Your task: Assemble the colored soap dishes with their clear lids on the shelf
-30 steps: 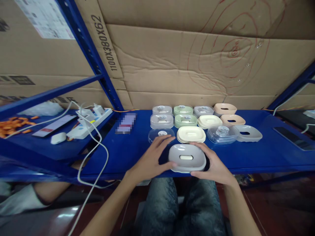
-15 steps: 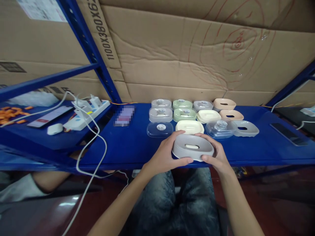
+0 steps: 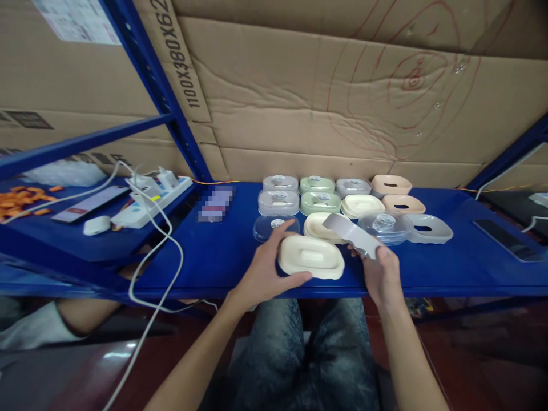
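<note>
Behind the left end of the cream, rounded oblong plastic base [image 3: 311,260] lies a flat, clear plastic lid [image 3: 264,229] with a round label. The left hand [image 3: 266,268] curves half open around that end, thumb on the near edge, gripping it seemingly to steady it. The base sits at the shelf's front, level and matte, with a smooth raised bar in its middle and a wavy lower rim; whether it touches the shelf is unclear. Right of the base, the right hand [image 3: 382,274] pinches a glossy grey plastic shell [image 3: 353,235], thumb on top, fingers mostly hidden; it is tilted nearly edge-on, perhaps to keep it apart from the base. Farther right of the base sit stacked clear domed lids [image 3: 383,235], grouped apparently by kind.
</note>
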Available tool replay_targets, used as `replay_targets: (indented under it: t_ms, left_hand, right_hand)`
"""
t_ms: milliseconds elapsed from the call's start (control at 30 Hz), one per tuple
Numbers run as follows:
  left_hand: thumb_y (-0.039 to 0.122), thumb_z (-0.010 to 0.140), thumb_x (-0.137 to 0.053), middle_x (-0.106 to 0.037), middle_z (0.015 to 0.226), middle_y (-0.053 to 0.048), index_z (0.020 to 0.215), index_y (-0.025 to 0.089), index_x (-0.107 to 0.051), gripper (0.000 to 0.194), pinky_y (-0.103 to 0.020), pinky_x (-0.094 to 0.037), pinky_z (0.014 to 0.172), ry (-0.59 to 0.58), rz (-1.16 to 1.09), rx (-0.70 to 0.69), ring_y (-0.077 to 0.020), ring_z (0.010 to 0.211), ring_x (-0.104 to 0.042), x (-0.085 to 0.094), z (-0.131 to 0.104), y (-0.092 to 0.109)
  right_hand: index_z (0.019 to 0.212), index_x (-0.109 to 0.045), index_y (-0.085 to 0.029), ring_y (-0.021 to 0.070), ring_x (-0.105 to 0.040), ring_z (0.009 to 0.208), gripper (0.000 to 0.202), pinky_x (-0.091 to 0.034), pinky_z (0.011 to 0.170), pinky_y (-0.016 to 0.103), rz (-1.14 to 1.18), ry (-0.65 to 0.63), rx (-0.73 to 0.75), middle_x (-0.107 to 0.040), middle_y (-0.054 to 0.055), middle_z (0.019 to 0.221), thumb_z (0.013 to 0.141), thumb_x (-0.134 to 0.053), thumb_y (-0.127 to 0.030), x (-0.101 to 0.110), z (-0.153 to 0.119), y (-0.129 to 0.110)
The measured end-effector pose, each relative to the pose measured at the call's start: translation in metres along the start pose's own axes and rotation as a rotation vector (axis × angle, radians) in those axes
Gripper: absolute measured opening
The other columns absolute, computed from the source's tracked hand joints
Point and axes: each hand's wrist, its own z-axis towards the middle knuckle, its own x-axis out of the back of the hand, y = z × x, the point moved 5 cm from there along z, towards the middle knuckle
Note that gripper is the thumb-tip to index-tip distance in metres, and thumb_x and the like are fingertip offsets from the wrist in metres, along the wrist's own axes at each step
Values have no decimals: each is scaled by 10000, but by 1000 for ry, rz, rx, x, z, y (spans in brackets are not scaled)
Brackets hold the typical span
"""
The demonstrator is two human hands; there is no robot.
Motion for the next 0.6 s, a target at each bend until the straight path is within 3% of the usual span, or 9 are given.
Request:
replay_targets:
  t_ms: [167,233,300,433,600]
  left_hand:
    - [529,882,-846,-662,1498,-103,1454,268,-611,671,-494,-512,1189,277,56,4,-337,1354,-665,78,-19,-30]
    - [528,908,-821,-655,1496,-109,1384,253,-652,575,-507,-488,1213,304,83,18,-337,1389,-636,99,-25,-40]
    - [526,930,-800,-652,1493,-110,1346,253,-669,515,-517,-464,1237,294,107,6,-332,1414,-616,108,-29,-45]
    - [495,967,-776,-646,1494,-108,1353,259,-680,462,-507,-459,1244,202,165,-66,-309,1419,-608,95,-15,-35]
    - [492,956,-795,-626,1526,-110,1433,256,-674,545,-504,-438,1268,67,165,-209,-305,1444,-590,52,44,-6]
  right_hand:
    - [1281,-770,-231,324,-725,1005,542,-590,894,484,29,-3,9,-759,130,1187,1000,-627,-671,3,2,5]
    - [1274,-772,-235,337,-722,1009,557,-579,886,492,25,-15,7,-759,133,1166,996,-617,-692,1,2,4]
    - [1284,-768,-239,352,-724,1003,590,-568,879,509,48,-2,8,-764,136,1140,1000,-581,-722,-1,2,-1]
    - [1321,-758,-288,364,-717,1043,647,-547,864,510,89,62,68,-745,133,1240,1061,-375,-739,-5,-1,-18]
    - [1448,-700,-275,384,-698,1098,761,-553,808,499,21,108,117,-724,156,1260,1079,-190,-703,-6,-2,-27]
